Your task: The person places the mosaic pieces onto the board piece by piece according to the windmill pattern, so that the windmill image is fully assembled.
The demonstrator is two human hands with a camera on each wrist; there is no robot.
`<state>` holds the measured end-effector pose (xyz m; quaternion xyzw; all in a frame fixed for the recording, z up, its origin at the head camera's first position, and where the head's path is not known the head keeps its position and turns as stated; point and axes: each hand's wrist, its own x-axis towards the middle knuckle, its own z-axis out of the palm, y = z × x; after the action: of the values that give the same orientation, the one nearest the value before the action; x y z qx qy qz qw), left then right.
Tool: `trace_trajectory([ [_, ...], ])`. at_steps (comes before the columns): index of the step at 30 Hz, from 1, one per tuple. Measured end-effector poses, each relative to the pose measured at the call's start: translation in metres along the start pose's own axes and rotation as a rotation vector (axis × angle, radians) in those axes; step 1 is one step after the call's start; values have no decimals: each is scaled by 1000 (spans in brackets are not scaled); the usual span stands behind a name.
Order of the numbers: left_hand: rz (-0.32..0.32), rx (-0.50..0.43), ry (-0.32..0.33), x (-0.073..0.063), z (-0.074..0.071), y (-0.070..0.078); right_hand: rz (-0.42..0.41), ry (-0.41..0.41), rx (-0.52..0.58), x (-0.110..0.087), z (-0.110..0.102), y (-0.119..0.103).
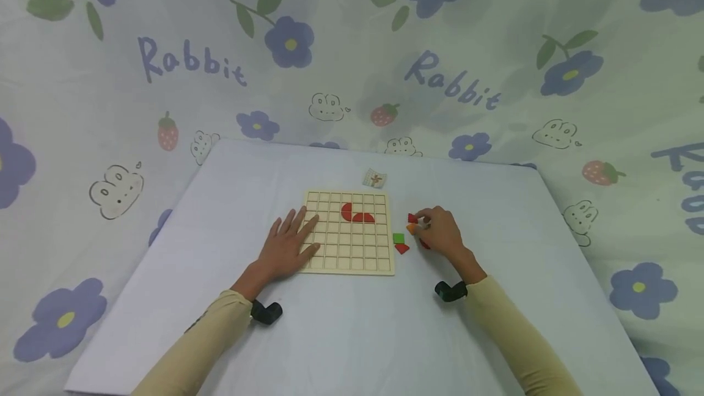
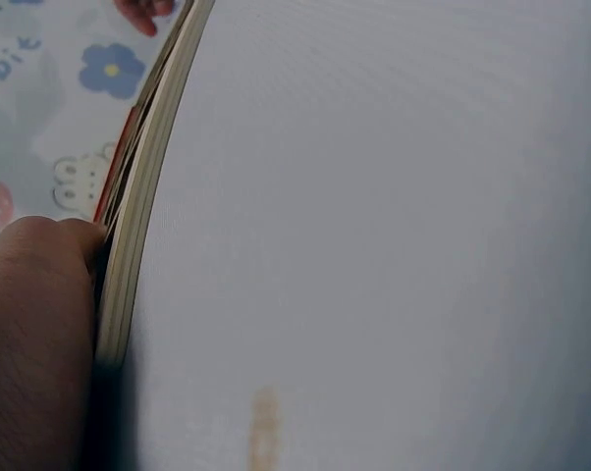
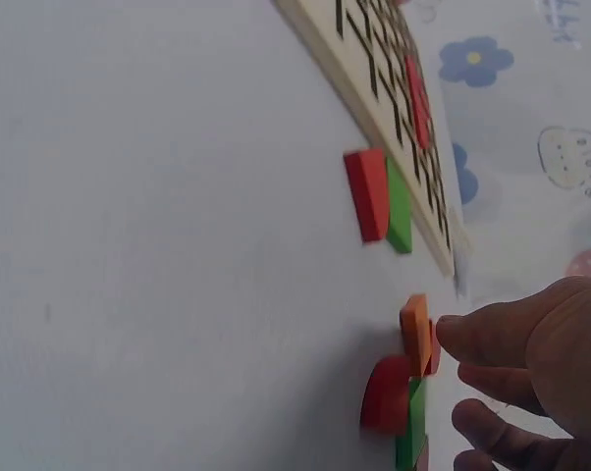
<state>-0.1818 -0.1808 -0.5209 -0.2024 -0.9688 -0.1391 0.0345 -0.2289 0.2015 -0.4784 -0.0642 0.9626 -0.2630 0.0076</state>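
A square wooden grid board [image 1: 333, 264] lies on the table with several red curved pieces [image 1: 363, 218] set in its upper cells. My left hand [image 1: 283, 251] rests with spread fingers on the board's left side; its thumb side shows at the board's edge in the left wrist view. To the right of the board my right hand [image 1: 442, 232] hovers over loose pieces, thumb and fingers slightly bent and apart. Near its thumb are an orange piece [image 3: 415, 334] and a red rounded piece [image 3: 386, 395], with a green piece [image 3: 410, 424] beside them. Nothing shows between its fingertips.
Against the board's right edge lie a green square [image 1: 398, 238] and a red piece [image 1: 402, 249]. A small patterned card [image 1: 374, 178] sits behind the board. The white table [image 1: 352, 335] ends at a printed cloth backdrop [image 1: 341, 78].
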Motion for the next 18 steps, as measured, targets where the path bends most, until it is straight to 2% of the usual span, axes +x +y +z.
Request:
trace_trajectory([
  [3,-1,0,-6,0,0,1,21,5,-48,1,-1,6],
  [7,-10,-3,-12,-2,-3,5,40,-6,-59,8,2,9],
  [14,-44,-28,-28,-3,-9,17,78,4,-24,16,7,4],
  [18,-70,-27,-47,-3,-7,20,119,-2,24,19,10,-1],
])
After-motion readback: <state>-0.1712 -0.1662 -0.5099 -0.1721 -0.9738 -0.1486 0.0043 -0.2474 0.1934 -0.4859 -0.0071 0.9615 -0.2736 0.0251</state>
